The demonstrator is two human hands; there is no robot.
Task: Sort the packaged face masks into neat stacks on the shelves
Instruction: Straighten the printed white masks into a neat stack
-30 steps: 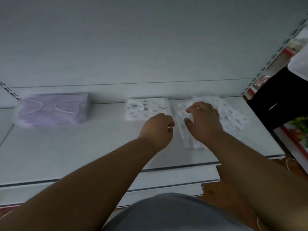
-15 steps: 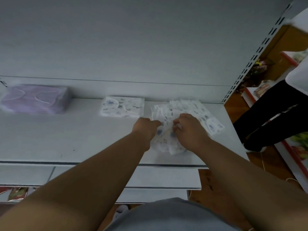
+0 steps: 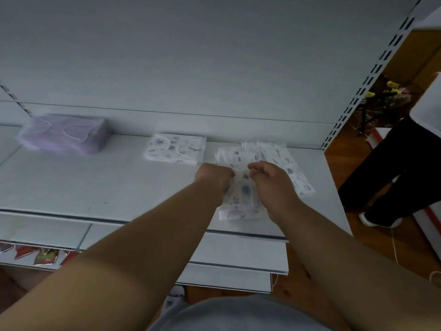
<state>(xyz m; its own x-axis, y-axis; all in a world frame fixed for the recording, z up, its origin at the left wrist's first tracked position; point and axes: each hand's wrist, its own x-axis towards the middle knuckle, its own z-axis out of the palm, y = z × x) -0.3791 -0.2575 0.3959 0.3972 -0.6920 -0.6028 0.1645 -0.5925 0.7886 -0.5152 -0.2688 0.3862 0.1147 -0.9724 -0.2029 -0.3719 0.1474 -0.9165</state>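
Both hands, the left hand (image 3: 214, 177) and right hand (image 3: 272, 185), grip the loose pile of printed masks (image 3: 241, 187) on the shelf (image 3: 95, 187), right of the neat printed stack (image 3: 175, 149).

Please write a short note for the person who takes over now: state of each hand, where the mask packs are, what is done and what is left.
Left hand and right hand: both have a grip on the loose printed packs at the right of the shelf.
Done: purple stack at the left; small printed stack in the middle, both neat.
Left: the loose printed packs lie fanned out and uneven; square them into one stack.
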